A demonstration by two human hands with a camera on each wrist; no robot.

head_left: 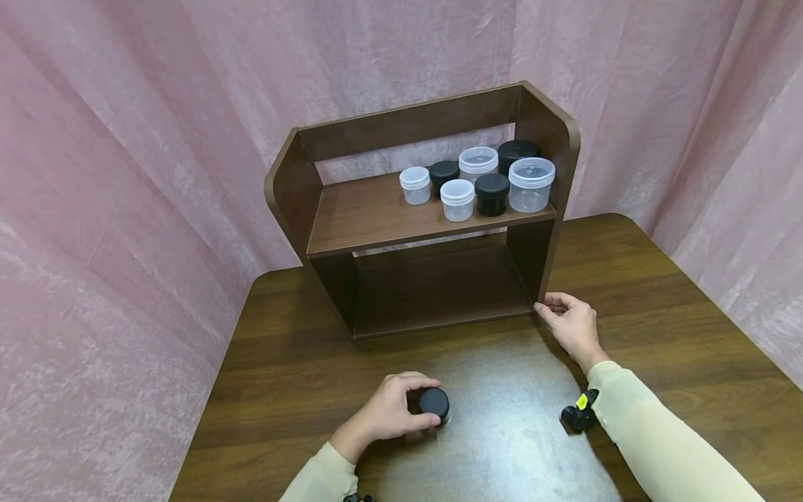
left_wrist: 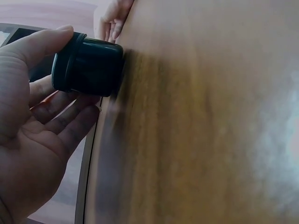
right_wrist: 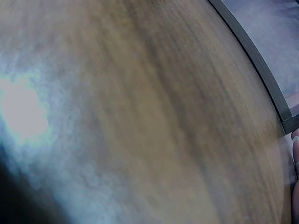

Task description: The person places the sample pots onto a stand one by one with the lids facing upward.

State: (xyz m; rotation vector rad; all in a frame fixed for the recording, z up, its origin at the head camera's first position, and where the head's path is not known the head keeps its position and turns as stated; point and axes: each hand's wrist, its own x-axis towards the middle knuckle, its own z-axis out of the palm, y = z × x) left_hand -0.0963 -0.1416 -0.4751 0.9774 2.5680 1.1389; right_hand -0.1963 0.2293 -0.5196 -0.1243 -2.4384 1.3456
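Note:
On the table in front, my left hand point(head_left: 392, 408) pinches a small black screw-lid jar point(head_left: 434, 403) between thumb and index finger. The left wrist view shows this jar point(left_wrist: 91, 65) upright, its base at the tabletop, with the other fingers spread loosely below the grip. My right hand point(head_left: 574, 328) holds the lower right front corner of a brown two-tier wooden shelf point(head_left: 364, 209), thumb at the front edge and fingers by the outer side. Only a sliver of the right fingers point(right_wrist: 295, 161) shows in the right wrist view, beside the shelf corner point(right_wrist: 289, 122).
Several clear jars point(head_left: 531, 188) and black jars point(head_left: 492, 194) stand grouped on the right part of the upper tier. The lower tier point(head_left: 439, 289) lies beneath. Pink curtains point(head_left: 157, 139) hang behind and beside the brown wooden table point(head_left: 282, 390).

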